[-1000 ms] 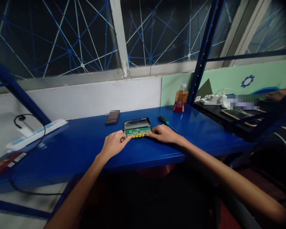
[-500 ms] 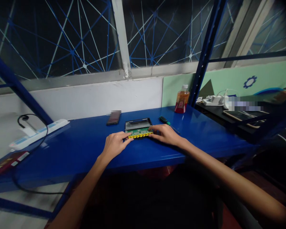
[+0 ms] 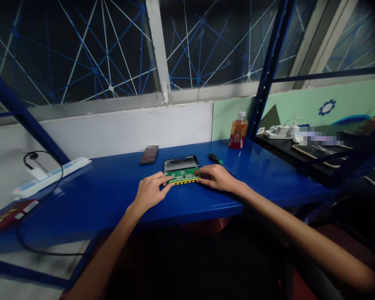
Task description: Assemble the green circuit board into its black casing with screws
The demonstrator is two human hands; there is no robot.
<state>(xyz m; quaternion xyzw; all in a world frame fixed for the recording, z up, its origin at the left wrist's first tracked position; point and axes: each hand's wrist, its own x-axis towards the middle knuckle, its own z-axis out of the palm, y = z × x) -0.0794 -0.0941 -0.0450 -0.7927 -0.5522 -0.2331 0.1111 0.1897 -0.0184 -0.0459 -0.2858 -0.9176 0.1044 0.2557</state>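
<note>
A green circuit board (image 3: pixel 183 174) with a row of yellow ports along its near edge is held between my two hands. My left hand (image 3: pixel 151 189) pinches its left end with thumb and fingers. At the right end, my right hand (image 3: pixel 217 177) grips it in the same way. Just behind the board lies an open black shallow case (image 3: pixel 181 163), partly hidden by the board. A screwdriver (image 3: pixel 216 158) with a green and black handle rests beyond my right hand, its shaft pointing to the near right.
On the blue table (image 3: pixel 112 187) a phone (image 3: pixel 149 154) lies behind the case. A drink bottle (image 3: pixel 238 131) stands at the back right by the blue post. A white power strip (image 3: pixel 51 177) and a dark red box (image 3: pixel 12 216) lie at left. A person's hand (image 3: pixel 373 125) shows at far right.
The circuit board has tilted so that more of its green top shows and less of the yellow port fronts. Both hands keep hold of it in nearly the same place.
</note>
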